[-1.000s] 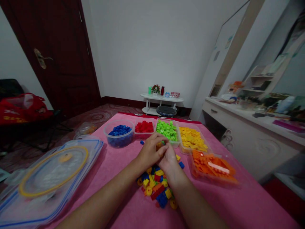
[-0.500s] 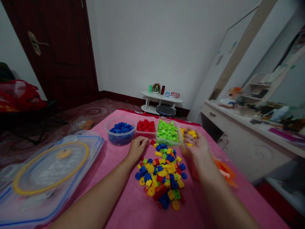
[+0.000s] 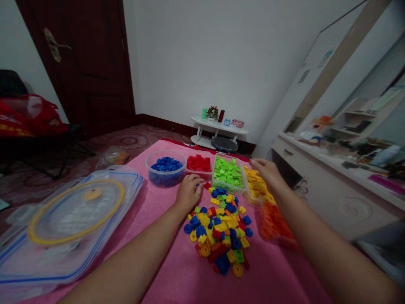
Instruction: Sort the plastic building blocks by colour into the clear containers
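Note:
My left hand rests low over the pink cloth, in front of the red brick tub, with its fingers curled down. A bit of blue, apparently a small toy brick, shows at its fingertips. My right hand hovers beside and above the tub of yellow bricks, fingers stretched and nothing visible in them. Between my forearms lies a heap of mixed toy bricks and wheels. Beyond it stand a round tub of blue bricks, a tub of red bricks and a tub of green bricks.
Orange pieces fill another tub, partly behind my right forearm. Stacked clear lids, one with a yellow rim, lie at the left. A dressing table stands to the right, and a low white shelf against the wall.
My right hand has lifted away from the yellow bricks, up and to the right, its fingers straightening. My left hand has shifted slightly, its fingers curling further down. The view has turned a little.

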{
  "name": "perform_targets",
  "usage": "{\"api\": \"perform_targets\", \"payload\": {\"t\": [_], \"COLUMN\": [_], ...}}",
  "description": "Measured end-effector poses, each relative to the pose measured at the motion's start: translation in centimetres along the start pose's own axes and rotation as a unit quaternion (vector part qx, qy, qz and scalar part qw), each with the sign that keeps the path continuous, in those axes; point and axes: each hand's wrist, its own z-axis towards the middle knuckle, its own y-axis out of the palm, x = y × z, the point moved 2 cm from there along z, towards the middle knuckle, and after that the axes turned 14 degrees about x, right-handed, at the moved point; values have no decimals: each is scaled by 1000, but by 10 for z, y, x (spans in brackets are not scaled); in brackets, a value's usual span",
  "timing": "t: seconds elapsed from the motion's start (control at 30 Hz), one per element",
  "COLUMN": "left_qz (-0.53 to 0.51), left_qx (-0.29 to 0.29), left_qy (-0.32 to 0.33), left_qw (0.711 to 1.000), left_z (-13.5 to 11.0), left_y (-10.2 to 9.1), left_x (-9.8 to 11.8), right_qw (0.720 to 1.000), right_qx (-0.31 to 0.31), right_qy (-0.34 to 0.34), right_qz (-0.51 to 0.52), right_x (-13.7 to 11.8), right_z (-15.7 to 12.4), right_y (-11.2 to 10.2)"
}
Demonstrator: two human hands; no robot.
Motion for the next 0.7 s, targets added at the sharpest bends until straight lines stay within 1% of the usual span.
{"api": "perform_targets", "payload": {"t": [0.03,0.1,0.13,0.17,0.23,0.3,0.33,0.37,0.43,0.5,0.57,0.63,0.7], "left_qz": [11,27,32,36,41,44,45,44,37,23,4,-17,-51], "left_qx": [-15,-51,-68,-83,-104,-118,-122,-126,-125,-121,-114,-103,-88], "left_qy": [4,9,13,18,31,41,44,47,53,56,50,23,-38], "left_qw": [1000,998,997,996,993,991,991,990,990,991,992,994,994], "left_z": [-1,-3,-4,-4,-4,-3,-3,-2,-1,0,1,3,4], "left_y": [2,6,7,9,10,11,11,11,11,11,11,10,10], "left_x": [0,0,1,1,2,1,1,0,0,0,1,0,-4], "right_qw": [1000,995,988,977,954,936,932,932,939,953,966,974,977], "right_qx": [-16,-86,-115,-130,-124,-116,-114,-111,-106,-109,-128,-148,-165], "right_qy": [1,-16,-37,-64,-97,-113,-116,-116,-110,-97,-74,-55,-56], "right_qz": [-5,-50,-97,-155,-257,-312,-324,-326,-308,-265,-211,-165,-123], "right_x": [-9,-27,-35,-41,-49,-50,-49,-47,-43,-38,-33,-29,-29], "right_z": [-11,-38,-52,-65,-88,-104,-109,-112,-115,-115,-116,-117,-119], "right_y": [7,21,27,33,42,51,55,59,66,73,79,82,83]}}
